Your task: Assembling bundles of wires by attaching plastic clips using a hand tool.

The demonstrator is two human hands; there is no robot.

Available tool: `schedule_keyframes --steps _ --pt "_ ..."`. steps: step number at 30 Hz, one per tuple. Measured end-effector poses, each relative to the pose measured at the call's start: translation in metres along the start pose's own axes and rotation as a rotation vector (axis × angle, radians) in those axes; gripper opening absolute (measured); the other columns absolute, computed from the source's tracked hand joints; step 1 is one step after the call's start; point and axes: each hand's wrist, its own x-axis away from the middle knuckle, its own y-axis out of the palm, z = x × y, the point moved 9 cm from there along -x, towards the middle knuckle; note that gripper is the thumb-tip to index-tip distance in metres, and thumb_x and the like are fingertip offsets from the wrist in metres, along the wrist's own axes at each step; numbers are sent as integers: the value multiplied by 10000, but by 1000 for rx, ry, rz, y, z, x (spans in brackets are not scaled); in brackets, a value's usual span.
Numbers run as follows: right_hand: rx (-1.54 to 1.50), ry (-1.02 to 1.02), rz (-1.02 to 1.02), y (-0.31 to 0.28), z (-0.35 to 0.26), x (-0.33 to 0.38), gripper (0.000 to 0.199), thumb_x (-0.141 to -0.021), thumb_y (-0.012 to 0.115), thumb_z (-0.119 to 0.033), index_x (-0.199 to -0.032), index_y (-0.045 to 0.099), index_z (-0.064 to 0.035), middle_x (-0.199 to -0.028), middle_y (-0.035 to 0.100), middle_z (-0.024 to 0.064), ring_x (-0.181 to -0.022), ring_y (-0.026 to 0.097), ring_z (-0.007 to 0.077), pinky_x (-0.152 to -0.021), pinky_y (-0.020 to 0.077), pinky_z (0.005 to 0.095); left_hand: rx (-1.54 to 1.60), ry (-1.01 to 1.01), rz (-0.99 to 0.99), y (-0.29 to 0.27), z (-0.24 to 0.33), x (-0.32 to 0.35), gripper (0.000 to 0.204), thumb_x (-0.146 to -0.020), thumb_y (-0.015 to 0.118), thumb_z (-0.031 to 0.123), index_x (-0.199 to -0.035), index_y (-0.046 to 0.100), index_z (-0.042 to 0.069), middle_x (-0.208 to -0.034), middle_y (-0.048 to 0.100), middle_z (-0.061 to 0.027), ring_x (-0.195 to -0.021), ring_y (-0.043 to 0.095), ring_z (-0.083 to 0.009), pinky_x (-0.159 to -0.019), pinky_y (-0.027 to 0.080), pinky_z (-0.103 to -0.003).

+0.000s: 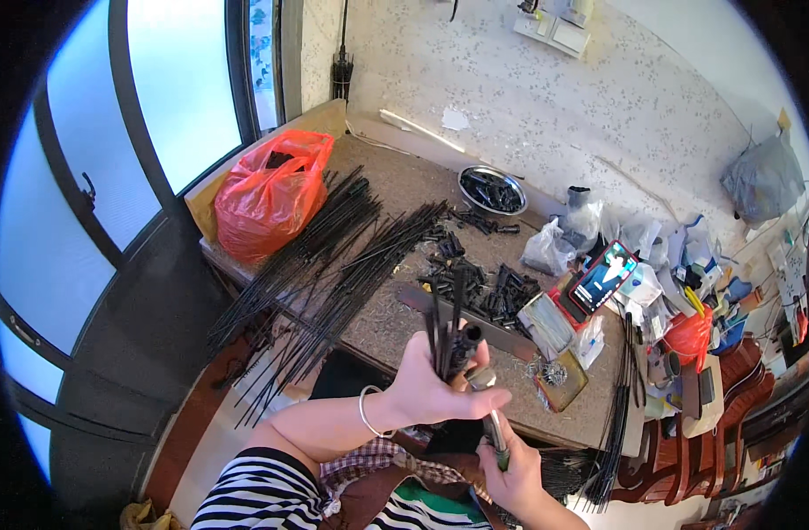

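My left hand (422,382), with a silver bangle at the wrist, is closed round a bundle of thin black rods (440,331) and a black tubular piece (464,344). The rods stick up past the fingers. Just below, my right hand (512,464) grips a pliers-like metal tool (493,428) with a greenish handle. Its rounded metal head lies against the left thumb, close under the black piece. Fingers hide exactly where the tool meets the rods.
Long black rods (334,274) spread over the table's (387,327) left edge, beside a red plastic bag (272,199). Black tubular parts (502,291) lie in a heap, others fill a metal bowl (493,190). A lit phone (603,276) and a tray of small metal bits (559,380) are to the right.
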Motion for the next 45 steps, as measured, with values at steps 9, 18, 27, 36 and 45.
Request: schedule_keyframes --steps 9,18,27,36,45 --pt "-35 144 -92 -16 50 1 110 -682 484 -76 -765 482 -4 -567 482 36 -490 465 97 -459 378 230 -39 51 -65 9 7 -1 256 -606 630 77 -799 473 15 -508 397 42 -453 369 -33 -427 291 -160" --pt "726 229 142 -53 123 9 395 -665 520 -325 -838 445 22 -824 440 140 -797 442 279 -648 384 346 -299 98 -151 23 -6 8 154 -633 575 5 -656 427 44 -547 445 -8 -474 427 -63 -437 331 -180" --pt "906 182 188 -61 154 10 425 -643 526 -328 -894 430 1 -803 425 98 -772 420 248 -641 370 331 447 188 -167 -8 34 -12 255 -672 565 192 -590 349 84 -455 357 12 -369 347 -99 -363 299 -218" --pt "-1041 86 359 -94 100 -2 856 -505 653 -406 -1154 210 -67 -939 429 65 -812 445 190 -691 388 305 996 203 209 -63 -23 -7 308 -668 552 304 -572 326 118 -500 263 41 -497 301 -75 -528 309 -220" --pt "-1213 -406 840 -144 44 8 371 -752 389 -400 -905 394 -63 -592 328 -16 -492 297 61 -447 276 171 809 -1355 206 17 -285 130 505 -676 429 390 -869 448 -77 -896 485 -147 -864 430 -235 -786 322 -378"
